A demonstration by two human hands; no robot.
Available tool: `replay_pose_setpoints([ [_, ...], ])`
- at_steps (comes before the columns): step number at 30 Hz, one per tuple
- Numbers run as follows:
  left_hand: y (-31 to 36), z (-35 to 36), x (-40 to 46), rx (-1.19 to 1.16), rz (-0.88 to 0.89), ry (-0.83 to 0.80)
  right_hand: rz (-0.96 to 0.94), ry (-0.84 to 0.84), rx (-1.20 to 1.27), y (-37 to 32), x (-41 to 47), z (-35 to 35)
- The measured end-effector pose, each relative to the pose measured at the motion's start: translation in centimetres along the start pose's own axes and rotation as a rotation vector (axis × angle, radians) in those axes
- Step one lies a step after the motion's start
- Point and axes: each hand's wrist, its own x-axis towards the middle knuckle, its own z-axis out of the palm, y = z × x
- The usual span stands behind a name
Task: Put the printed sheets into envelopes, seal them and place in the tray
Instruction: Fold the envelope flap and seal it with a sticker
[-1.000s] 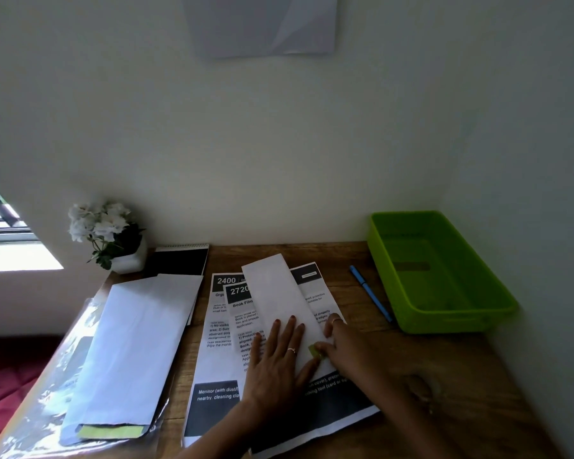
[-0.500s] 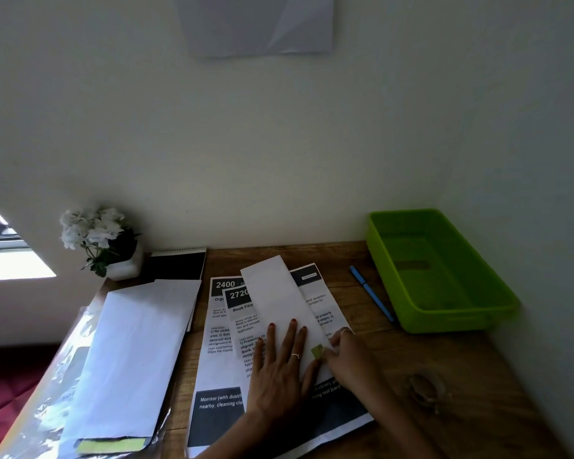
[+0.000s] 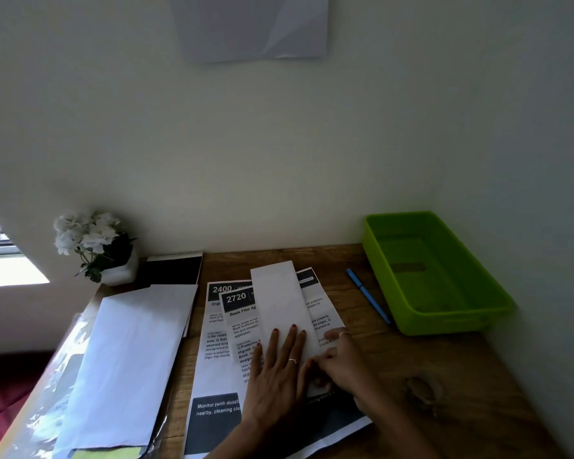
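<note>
A long white envelope [image 3: 280, 303] lies on top of the fanned printed sheets [image 3: 219, 342] in the middle of the wooden desk. My left hand [image 3: 275, 376] lies flat on the envelope's near half, fingers straight. My right hand [image 3: 340, 362] is at the envelope's near right edge, its fingertips curled and pinching at the flap end; the flap itself is hidden under the fingers. A stack of spare white envelopes [image 3: 130, 356] lies on the left in a clear plastic sleeve. The green tray [image 3: 478, 313] stands at the back right and holds no envelope.
A blue pen [image 3: 368, 296] lies between the sheets and the tray. A black spiral notebook [image 3: 173, 270] and a white flower pot [image 3: 113, 266] stand at the back left. Walls close the desk at the back and right. A dark knot [image 3: 421, 390] marks the wood.
The green-yellow strip seen between my hands earlier is now covered by my right fingers, which have closed in on the envelope's end. My left hand stays flat.
</note>
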Motion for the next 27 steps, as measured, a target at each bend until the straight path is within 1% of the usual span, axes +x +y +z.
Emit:
replay_pose_setpoints([
  [3, 0.1, -0.1, 0.1, -0.035, -0.009, 0.018, -0.182, 0.187, -0.435, 0.6, 0.4, 0.9],
  [5, 0.2, -0.3, 0.1, -0.063, -0.021, 0.012, -0.22, 0.217, -0.527, 0.7, 0.1, 1.6],
  [7, 0.2, -0.5, 0.1, -0.086, -0.018, -0.004, -0.211, 0.199, -0.536, 0.7, 0.0, 2.0],
  [9, 0.2, -0.7, 0.2, -0.083, 0.002, 0.001, -0.181, 0.162, -0.482, 0.5, 0.1, 2.0],
  [11, 0.1, -0.6, 0.2, -0.094, 0.023, 0.009, -0.138, 0.123, -0.322, 0.4, 0.2, 1.6],
  [14, 0.3, -0.8, 0.2, -0.147, -0.014, -0.098, -0.063, 0.013, 0.02, 0.1, -0.2, 1.1],
  [15, 0.3, -0.9, 0.2, -0.162, -0.024, -0.131, -0.047, -0.008, 0.071, 0.3, -0.1, 1.1],
  [16, 0.3, -1.1, 0.1, -0.191, -0.025, -0.131, -0.042, -0.015, 0.09, 0.3, -0.1, 1.2],
  [17, 0.4, -1.2, 0.1, -0.238, -0.025, -0.09, -0.049, -0.022, 0.083, 0.3, -0.2, 1.3],
  [19, 0.4, -1.8, 0.1, -0.367, -0.067, -0.081, -0.075, -0.026, 0.059, 0.1, -0.4, 1.5],
  [22, 0.7, -2.8, 0.4, -0.524, -0.111, -0.026, -0.158, 0.044, -0.01, -0.6, -0.5, 0.6],
  [25, 0.4, -3.7, 0.9, -0.551, -0.145, 0.002, -0.249, 0.212, 0.0, -2.1, -0.7, -2.9],
  [27, -0.1, -4.3, 1.5, -0.534, -0.14, -0.001, -0.272, 0.323, 0.088, -3.0, -1.0, -6.3],
])
